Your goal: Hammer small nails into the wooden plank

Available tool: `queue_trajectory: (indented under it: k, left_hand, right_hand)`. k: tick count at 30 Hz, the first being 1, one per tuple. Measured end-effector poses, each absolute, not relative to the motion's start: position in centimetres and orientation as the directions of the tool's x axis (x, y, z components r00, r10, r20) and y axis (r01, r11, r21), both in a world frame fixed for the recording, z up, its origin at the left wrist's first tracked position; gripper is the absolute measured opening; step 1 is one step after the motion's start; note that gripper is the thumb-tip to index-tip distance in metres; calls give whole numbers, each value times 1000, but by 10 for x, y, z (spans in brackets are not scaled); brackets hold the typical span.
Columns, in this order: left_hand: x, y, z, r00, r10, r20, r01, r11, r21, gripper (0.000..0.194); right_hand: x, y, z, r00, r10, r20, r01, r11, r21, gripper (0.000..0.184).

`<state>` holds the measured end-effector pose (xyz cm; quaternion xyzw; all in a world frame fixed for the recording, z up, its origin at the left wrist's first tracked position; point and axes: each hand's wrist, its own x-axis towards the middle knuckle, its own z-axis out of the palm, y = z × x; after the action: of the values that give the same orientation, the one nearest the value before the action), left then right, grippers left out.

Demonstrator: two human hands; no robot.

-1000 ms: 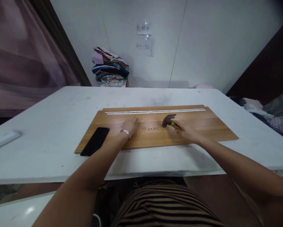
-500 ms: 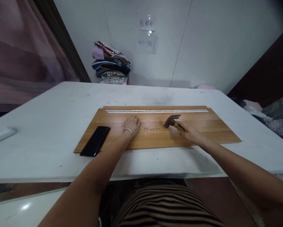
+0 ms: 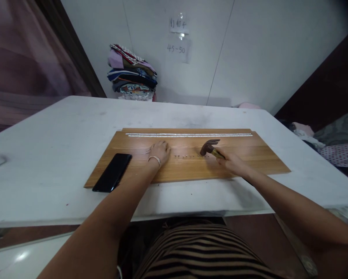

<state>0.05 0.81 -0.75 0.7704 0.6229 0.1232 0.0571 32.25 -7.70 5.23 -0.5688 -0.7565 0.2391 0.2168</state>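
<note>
My right hand is closed around the handle of a claw hammer. The hammer's head is over the right end of a row of small nails in a wooden board; whether it touches a nail I cannot tell. On the board left of that row rests my left hand, palm down with its fingers stretched out and a bracelet at the wrist. A few loose nails lie beside it, partly hidden by the hand.
A black phone lies over the board's left edge. Two white measuring strips run along its far side. The board lies on a white table. Folded cloths are stacked against the wall beyond it, under paper notes.
The whole view has shifted slightly, so the board and table appear a little further left. Both hands and the hammer stay at nearly the same places over the board.
</note>
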Motion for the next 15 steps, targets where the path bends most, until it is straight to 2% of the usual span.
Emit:
queue_trajectory:
  k: [3, 8, 15]
  left_hand:
    - [0, 8, -7, 190, 974, 122, 947, -215, 240, 27]
    - [1, 8, -6, 189, 975, 118, 955, -211, 208, 27]
    - [2, 7, -5, 185, 976, 117, 956, -206, 208, 26]
  right_hand:
    - [324, -77, 49, -250, 967, 46, 764, 226, -604, 56]
    - [325, -79, 49, -246, 968, 46, 768, 224, -600, 51]
    - [328, -79, 49, -248, 968, 39, 772, 222, -596, 56]
